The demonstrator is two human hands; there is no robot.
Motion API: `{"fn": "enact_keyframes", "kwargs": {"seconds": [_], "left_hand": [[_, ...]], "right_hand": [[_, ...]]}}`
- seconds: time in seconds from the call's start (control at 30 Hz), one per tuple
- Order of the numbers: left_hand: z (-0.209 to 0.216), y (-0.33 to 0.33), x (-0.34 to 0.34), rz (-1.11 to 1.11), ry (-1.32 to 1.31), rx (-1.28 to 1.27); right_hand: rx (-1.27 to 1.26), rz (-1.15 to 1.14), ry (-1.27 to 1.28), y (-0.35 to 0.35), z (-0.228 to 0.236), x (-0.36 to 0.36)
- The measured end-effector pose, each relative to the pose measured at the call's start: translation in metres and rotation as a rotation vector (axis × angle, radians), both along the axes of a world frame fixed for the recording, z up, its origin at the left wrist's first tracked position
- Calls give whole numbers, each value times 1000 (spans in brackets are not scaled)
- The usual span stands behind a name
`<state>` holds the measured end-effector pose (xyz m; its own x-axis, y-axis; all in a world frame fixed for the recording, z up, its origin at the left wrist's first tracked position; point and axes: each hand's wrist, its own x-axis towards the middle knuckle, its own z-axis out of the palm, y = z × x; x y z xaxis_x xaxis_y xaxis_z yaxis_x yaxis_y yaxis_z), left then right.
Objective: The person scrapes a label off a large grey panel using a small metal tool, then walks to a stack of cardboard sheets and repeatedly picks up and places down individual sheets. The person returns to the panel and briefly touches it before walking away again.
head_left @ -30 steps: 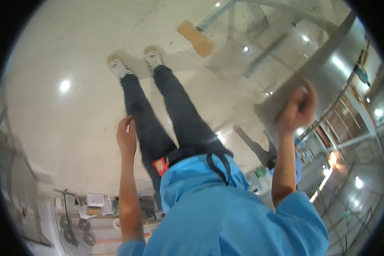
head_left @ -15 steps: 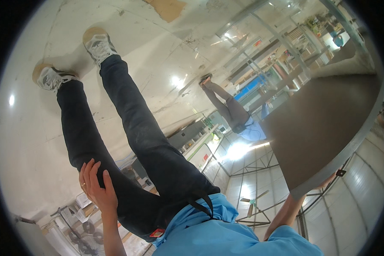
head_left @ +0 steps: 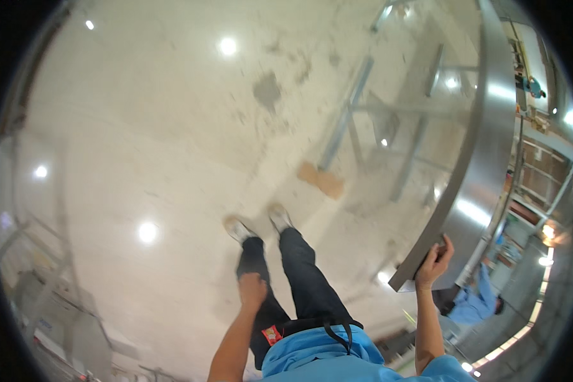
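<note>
A long brushed-metal panel [head_left: 484, 146] with a folded edge runs down the right side, its near corner close to me. My right hand [head_left: 434, 261] is closed round the edge near that corner, fingers curled over the rim. Beside my left thigh hangs my left hand [head_left: 253, 290], away from the panel. Its back is toward me and blurred, so its fingers are hidden. My dark trousers and light shoes show below on the floor.
Metal frame bars [head_left: 347, 124] stand or lie on the pale floor left of the panel. A brown flat piece [head_left: 321, 180] lies near my feet. Beyond the panel, a person in a blue shirt [head_left: 476, 298] is nearby; another person [head_left: 533, 87] is farther off, near shelving.
My view has swung and levelled, bringing more floor in. My left hand has come off my thigh. My right hand still holds the panel, which now shows its shiny folded side.
</note>
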<state>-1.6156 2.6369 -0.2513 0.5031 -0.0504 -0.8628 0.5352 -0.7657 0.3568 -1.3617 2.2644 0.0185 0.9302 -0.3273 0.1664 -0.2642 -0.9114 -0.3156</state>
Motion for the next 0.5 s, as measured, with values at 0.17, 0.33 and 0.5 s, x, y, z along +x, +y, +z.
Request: {"fn": "enact_keyframes", "kwargs": {"seconds": [0.17,0.33,0.5], "left_hand": [[78,51,121,252,-165,-320],[109,157,276,508,-401,-68],[130,206,371,607,-184,81]], "right_hand": [[40,19,-58,4,15,2],[64,-116,22,0,12,7],[185,-328,203,-7,21,22]]}}
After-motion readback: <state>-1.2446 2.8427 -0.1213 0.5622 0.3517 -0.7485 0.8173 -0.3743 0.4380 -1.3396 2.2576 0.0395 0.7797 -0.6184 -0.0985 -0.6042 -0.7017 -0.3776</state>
